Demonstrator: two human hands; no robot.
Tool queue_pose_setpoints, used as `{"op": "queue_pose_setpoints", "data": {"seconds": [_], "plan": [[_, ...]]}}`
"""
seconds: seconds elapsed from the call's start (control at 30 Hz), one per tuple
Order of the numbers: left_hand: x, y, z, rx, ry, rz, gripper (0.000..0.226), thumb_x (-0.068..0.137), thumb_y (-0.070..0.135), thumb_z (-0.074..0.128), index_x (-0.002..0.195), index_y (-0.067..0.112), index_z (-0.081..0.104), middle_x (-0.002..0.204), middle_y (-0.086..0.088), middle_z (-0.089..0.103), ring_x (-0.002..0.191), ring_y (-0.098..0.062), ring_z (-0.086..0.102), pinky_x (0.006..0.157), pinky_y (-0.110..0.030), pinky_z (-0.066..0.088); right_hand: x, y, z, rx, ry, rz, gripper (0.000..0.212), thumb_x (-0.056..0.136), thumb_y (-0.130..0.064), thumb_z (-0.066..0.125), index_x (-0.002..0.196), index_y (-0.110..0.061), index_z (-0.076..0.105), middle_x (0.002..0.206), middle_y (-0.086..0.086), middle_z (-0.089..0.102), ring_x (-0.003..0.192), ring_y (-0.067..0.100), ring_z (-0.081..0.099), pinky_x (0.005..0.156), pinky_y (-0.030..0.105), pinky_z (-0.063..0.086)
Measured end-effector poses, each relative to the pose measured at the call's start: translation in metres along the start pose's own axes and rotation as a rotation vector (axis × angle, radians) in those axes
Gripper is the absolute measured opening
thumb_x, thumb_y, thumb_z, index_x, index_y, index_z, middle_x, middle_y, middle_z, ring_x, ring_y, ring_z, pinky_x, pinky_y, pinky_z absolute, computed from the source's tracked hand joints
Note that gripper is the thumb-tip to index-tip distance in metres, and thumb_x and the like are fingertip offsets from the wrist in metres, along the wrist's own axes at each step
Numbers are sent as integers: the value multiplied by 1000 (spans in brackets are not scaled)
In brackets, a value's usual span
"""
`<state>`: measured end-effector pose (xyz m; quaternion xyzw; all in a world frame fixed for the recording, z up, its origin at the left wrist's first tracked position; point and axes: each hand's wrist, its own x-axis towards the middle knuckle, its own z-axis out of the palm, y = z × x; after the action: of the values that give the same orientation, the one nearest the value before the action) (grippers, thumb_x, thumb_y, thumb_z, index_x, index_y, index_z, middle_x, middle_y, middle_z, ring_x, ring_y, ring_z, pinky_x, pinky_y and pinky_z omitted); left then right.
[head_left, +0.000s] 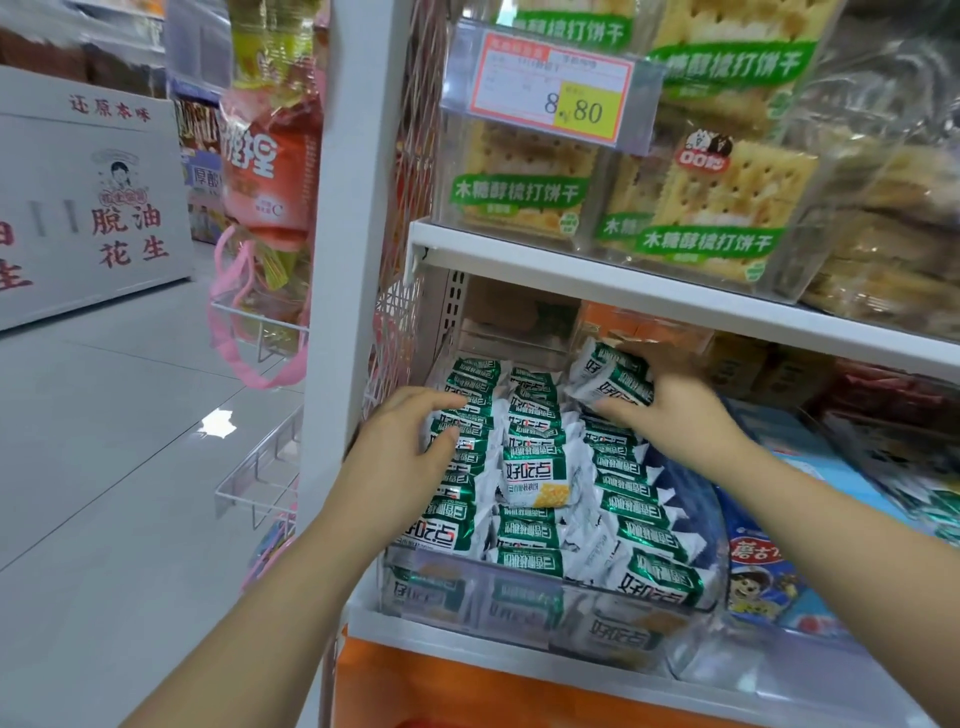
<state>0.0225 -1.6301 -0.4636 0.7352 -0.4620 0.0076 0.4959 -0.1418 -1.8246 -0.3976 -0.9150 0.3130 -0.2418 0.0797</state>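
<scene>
Now two hands are working at one clear bin (545, 577) that is sitting on the lower shelf (467, 639). Green-and-white packets (530, 467) are filling the bin in three rows running front to back, overlapping too tightly for an exact count. The right hand (675, 410) is gripping the held packets (610, 382), two as far as I can see, with its fingers wrapping over their far side and its thumb underneath. They are hanging just above the back of the right row. The left hand (405, 452) is resting on the left row, its fingers bending down and their tips touching the packets there. Whether it is pinching one, I cannot tell.

An upper shelf (571, 270) is carrying cracker packs (722, 202) with green labels, at least four showing. One price tag (556, 88) reading 8.80 is hanging in front of them. Just right of the bin, one blue bag (769, 571) with a cartoon face is lying against its side. Left of the rack, one pink strap (244, 338) is dangling beside a wire basket (260, 467). One white box (88, 197) with red characters is standing on the floor, well apart from the shelves.
</scene>
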Motion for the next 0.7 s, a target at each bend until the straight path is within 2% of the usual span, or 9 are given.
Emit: {"op": "queue_pose_setpoints", "data": {"seconds": [0.03, 0.1, 0.2, 0.3, 0.37, 0.47, 0.6, 0.7], "plan": [[0, 0, 0, 0, 0, -1, 29, 94, 20, 57, 122, 27, 61, 128, 10, 52, 108, 2, 43, 96, -15, 28, -10, -10, -3, 51, 2, -33, 27, 82, -37, 71, 89, -34, 45, 81, -10, 51, 72, 9, 50, 55, 9, 37], [0, 1, 0, 4, -3, -4, 29, 94, 20, 57, 122, 27, 61, 127, 10, 51, 108, 1, 42, 97, -16, 28, -28, -28, -7, 204, -73, -79, 36, 79, -38, 72, 106, -33, 48, 95, -17, 54, 78, -4, 50, 64, 2, 40], [-1, 1, -1, 2, -10, -7, 29, 94, 19, 57, 122, 27, 61, 126, 11, 50, 107, 1, 42, 96, -16, 28, -45, -38, -2, 228, -309, -107, 60, 75, -48, 70, 128, -28, 48, 124, -14, 53, 104, -2, 52, 87, 11, 41], [-2, 2, -2, -6, -17, -7, 29, 94, 18, 57, 122, 26, 60, 126, 11, 50, 107, 2, 42, 96, -14, 27, -52, -34, 0, 99, -455, -95, 69, 78, -50, 67, 138, -29, 39, 139, -15, 40, 117, -4, 36, 91, 12, 27], [-3, 2, -2, -4, -18, -4, 29, 95, 18, 56, 122, 26, 60, 127, 11, 50, 107, 3, 41, 95, -12, 25, -51, -33, 0, 39, -497, -96, 71, 81, -50, 65, 142, -29, 34, 148, -13, 33, 127, 0, 33, 95, 13, 25], [-2, 2, -2, -5, -16, -6, 29, 95, 18, 56, 122, 25, 60, 127, 11, 50, 107, 3, 41, 94, -11, 24, -45, -40, 10, -105, -542, -182, 73, 82, -52, 65, 143, -28, 33, 146, -7, 33, 135, 10, 28, 104, 20, 24], [-2, 2, -2, -5, -15, -10, 29, 94, 17, 57, 122, 25, 61, 127, 9, 50, 107, 0, 42, 96, -15, 27, -34, -51, 24, -215, -543, -235, 79, 73, -60, 69, 139, -31, 36, 120, -9, 31, 120, 14, 25, 105, 33, 29], [-2, 2, -2, -12, -19, -10, 29, 94, 17, 57, 121, 25, 61, 127, 9, 51, 109, -3, 45, 97, -17, 28, -35, -48, 24, -183, -517, -219, 83, 70, -63, 68, 140, -34, 34, 132, -8, 33, 126, 14, 20, 109, 37, 27]]}}
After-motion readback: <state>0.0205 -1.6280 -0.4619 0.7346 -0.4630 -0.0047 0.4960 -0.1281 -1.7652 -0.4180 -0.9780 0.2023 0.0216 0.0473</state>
